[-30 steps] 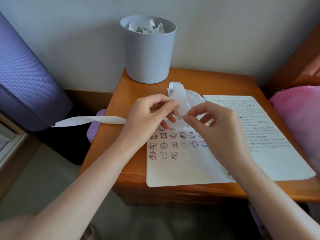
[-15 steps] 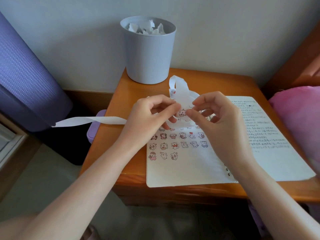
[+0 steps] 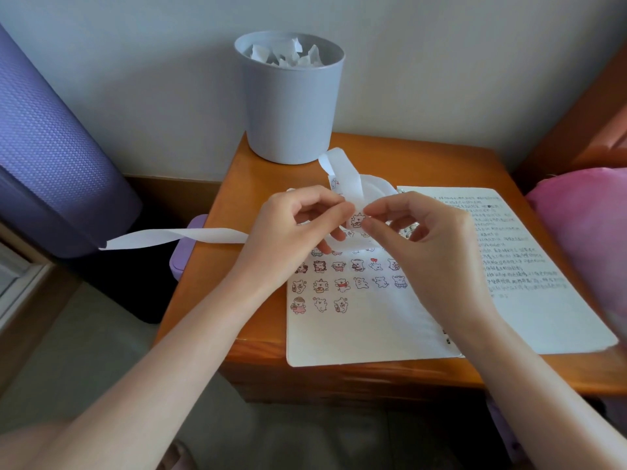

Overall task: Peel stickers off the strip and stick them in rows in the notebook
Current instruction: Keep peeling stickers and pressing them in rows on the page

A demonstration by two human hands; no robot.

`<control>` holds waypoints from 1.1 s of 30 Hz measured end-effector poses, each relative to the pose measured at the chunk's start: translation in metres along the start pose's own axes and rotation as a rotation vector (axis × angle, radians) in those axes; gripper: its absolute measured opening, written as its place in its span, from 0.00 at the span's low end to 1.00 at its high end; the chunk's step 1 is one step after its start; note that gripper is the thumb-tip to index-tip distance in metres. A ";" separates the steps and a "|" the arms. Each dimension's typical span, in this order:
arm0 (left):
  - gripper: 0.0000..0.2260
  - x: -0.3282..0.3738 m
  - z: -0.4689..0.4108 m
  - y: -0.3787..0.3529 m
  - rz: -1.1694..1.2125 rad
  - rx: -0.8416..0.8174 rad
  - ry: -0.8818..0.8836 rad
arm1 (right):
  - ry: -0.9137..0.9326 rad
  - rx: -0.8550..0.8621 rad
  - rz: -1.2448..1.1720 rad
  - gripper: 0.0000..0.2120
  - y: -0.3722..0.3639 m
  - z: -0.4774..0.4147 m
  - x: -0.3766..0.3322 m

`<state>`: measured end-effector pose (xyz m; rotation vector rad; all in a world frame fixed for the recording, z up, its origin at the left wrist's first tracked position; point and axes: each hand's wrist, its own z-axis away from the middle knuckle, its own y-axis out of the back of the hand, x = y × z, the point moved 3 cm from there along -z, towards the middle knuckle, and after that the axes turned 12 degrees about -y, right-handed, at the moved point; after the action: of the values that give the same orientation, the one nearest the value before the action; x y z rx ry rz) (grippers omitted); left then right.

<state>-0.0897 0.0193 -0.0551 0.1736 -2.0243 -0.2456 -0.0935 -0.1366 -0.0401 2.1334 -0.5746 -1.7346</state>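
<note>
Over the wooden counter [image 3: 217, 266], your left hand [image 3: 288, 228] and right hand [image 3: 431, 242] pinch the sticker strip [image 3: 346, 184], fingers [image 3: 342, 209] closed; the notebook [image 3: 543, 293] writing is unreadable.

- A grey bin [image 3: 290, 100] blocked the table [image 3: 217, 279] at 12 o'clock.
- Bare page lay open in the notebook [image 3: 369, 337] at 6 o'clock.

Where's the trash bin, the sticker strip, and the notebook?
trash bin [image 3: 288, 110], head view, front wall.
sticker strip [image 3: 349, 183], head view, raised loop above the hands.
notebook [image 3: 356, 337], head view, bare lower left page.
</note>
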 end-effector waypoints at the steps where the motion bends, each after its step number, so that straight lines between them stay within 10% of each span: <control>1: 0.04 0.000 0.000 0.000 -0.002 -0.002 0.000 | 0.000 -0.002 0.001 0.03 0.000 0.000 0.000; 33: 0.04 -0.001 0.000 -0.001 -0.031 0.007 0.054 | 0.122 0.022 0.226 0.03 0.000 0.007 -0.002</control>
<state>-0.0893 0.0189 -0.0563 0.2137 -1.9702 -0.2505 -0.1008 -0.1358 -0.0399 2.0805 -0.7710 -1.4741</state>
